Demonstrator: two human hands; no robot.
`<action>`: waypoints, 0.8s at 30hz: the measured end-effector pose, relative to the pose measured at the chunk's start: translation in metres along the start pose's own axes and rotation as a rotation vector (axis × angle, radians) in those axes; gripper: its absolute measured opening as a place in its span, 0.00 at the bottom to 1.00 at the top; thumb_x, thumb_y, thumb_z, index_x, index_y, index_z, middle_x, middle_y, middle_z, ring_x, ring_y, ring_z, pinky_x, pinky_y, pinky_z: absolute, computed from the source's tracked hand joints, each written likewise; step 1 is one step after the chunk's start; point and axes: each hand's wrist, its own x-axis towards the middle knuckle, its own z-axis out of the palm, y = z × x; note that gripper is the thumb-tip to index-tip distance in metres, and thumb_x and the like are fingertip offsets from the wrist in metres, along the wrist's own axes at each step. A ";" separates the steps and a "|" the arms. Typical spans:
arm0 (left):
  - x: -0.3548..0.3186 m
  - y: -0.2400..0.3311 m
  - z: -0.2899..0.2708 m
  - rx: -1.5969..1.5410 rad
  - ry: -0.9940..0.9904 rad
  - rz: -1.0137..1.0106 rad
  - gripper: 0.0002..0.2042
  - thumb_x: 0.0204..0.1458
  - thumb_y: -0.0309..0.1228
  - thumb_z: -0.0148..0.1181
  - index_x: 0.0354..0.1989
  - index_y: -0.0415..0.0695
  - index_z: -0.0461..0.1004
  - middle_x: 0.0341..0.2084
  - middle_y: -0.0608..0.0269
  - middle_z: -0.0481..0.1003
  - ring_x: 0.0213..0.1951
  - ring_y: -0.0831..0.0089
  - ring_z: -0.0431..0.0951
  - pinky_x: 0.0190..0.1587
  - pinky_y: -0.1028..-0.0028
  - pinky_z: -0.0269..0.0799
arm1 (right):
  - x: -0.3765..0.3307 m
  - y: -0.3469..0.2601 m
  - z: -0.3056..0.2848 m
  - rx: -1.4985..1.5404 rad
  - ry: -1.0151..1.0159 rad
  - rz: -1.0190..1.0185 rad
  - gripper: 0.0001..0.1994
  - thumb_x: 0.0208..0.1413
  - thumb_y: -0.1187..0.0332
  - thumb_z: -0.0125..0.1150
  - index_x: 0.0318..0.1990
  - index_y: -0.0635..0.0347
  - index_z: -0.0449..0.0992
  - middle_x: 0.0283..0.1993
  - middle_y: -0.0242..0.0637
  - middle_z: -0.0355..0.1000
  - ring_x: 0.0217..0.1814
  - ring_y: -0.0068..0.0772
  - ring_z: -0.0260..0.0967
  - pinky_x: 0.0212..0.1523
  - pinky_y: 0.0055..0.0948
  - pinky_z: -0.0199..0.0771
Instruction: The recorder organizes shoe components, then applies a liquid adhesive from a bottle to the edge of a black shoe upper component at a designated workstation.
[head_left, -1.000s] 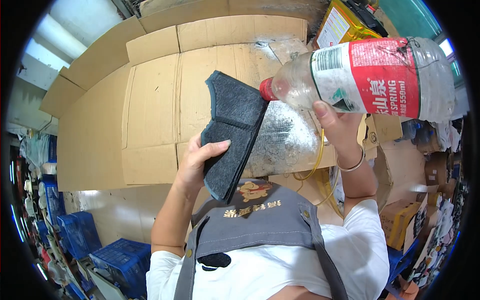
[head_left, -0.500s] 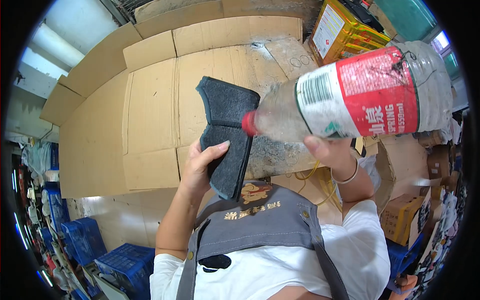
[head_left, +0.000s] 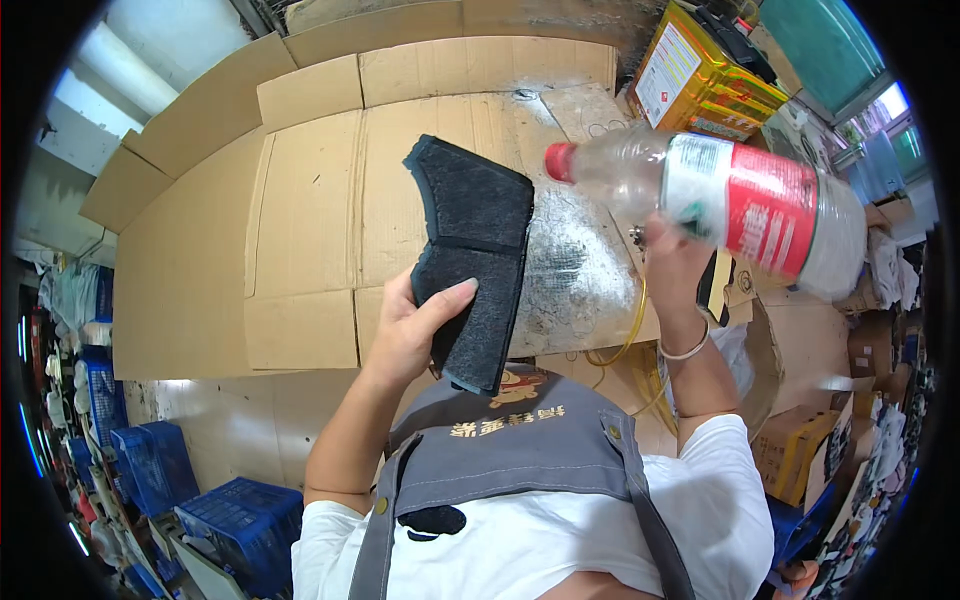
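Note:
My left hand grips the lower part of a dark felt-like fabric piece, thumb on its face. The piece has two panels joined at a cross seam, with a rough bluish left edge. My right hand is closed beneath a large clear plastic bottle lying sideways, with a red cap pointing left and a red and white label. A small metal nozzle by my right fingers looks like part of a spray gun; the bottle hides most of it. The cap and the fabric are apart.
Cardboard covers the table, with upright cardboard walls behind. Whitish residue marks its right part. A yellow hose hangs over the front edge. A gold metal can stands at the back right; blue crates are at lower left.
My right hand and the bottle have moved right and away from the fabric, uncovering the metal nozzle and more residue. My left hand has shifted the fabric slightly up and right.

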 end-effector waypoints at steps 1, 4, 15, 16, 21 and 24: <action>0.000 0.000 0.000 -0.023 0.004 -0.001 0.11 0.48 0.25 0.55 0.39 0.33 0.69 0.32 0.59 0.73 0.32 0.78 0.73 0.36 0.78 0.69 | 0.013 0.015 -0.002 0.112 0.062 -0.242 0.18 0.51 0.66 0.57 0.48 0.63 0.65 0.46 0.37 0.67 0.46 0.29 0.66 0.44 0.27 0.69; -0.002 0.000 -0.001 -0.062 0.015 0.022 0.12 0.47 0.25 0.55 0.40 0.33 0.68 0.32 0.58 0.73 0.33 0.77 0.73 0.37 0.77 0.69 | 0.031 0.005 -0.011 0.791 0.214 0.258 0.20 0.53 0.56 0.52 0.49 0.61 0.65 0.45 0.37 0.69 0.43 0.35 0.69 0.43 0.32 0.72; -0.004 -0.001 0.011 0.001 -0.006 0.027 0.11 0.48 0.25 0.55 0.39 0.33 0.69 0.32 0.60 0.73 0.32 0.77 0.73 0.37 0.78 0.69 | -0.001 0.036 -0.074 1.122 0.311 0.700 0.31 0.50 0.42 0.48 0.54 0.56 0.59 0.51 0.43 0.63 0.47 0.44 0.66 0.39 0.31 0.76; -0.004 0.000 0.012 0.033 -0.016 0.036 0.11 0.48 0.25 0.55 0.39 0.33 0.69 0.32 0.60 0.73 0.32 0.78 0.73 0.37 0.78 0.69 | -0.005 0.040 -0.080 1.152 0.286 0.716 0.31 0.49 0.42 0.48 0.54 0.55 0.60 0.51 0.42 0.64 0.47 0.44 0.66 0.39 0.31 0.76; -0.002 0.003 0.022 -0.013 0.008 -0.024 0.12 0.47 0.25 0.55 0.39 0.32 0.69 0.31 0.59 0.74 0.32 0.76 0.74 0.36 0.77 0.70 | -0.016 0.037 -0.081 1.138 0.250 0.735 0.30 0.50 0.42 0.47 0.52 0.55 0.60 0.50 0.41 0.64 0.43 0.42 0.67 0.36 0.28 0.77; 0.003 0.009 0.025 -0.328 0.031 -0.190 0.15 0.50 0.28 0.48 0.43 0.28 0.63 0.22 0.60 0.68 0.20 0.76 0.69 0.17 0.84 0.65 | -0.018 0.032 -0.074 1.178 0.218 0.735 0.29 0.50 0.43 0.47 0.51 0.54 0.61 0.50 0.40 0.64 0.42 0.41 0.68 0.35 0.28 0.76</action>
